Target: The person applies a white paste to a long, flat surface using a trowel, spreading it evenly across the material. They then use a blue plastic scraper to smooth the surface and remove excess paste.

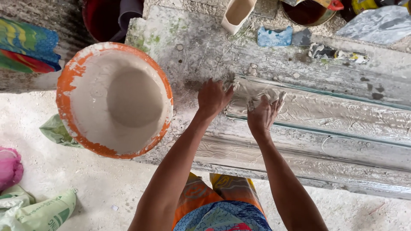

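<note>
The person is leaning over a plaster-smeared desk [201,47], both hands pressing into the left end of a long ridged mould [325,115] coated in wet white plaster. The left hand [212,97] is resting on the mould's near corner with its fingers curled together against the plaster, gripping nothing. The right hand [263,113] is lying just beside it, fingers [280,97] spread apart and buried in a clump of wet fibrous plaster [261,92] on the mould's top ridge.

Just left of the left hand, a large orange bucket [115,100] caked white inside is standing at the desk's corner, close to the forearm. Along the far edge of the desk a cream rectangular cup [236,15], a blue scraper [274,37] and a crumpled dirty wrapper [338,53] are lying well apart from the hands. A dark round bowl [307,13] is sitting beyond them.

On the floor, a green sack [58,130] is peeking from under the bucket, a pale printed bag [40,211] is lying at the lower left, and a pink bundle [9,167] is sitting at the left edge.
</note>
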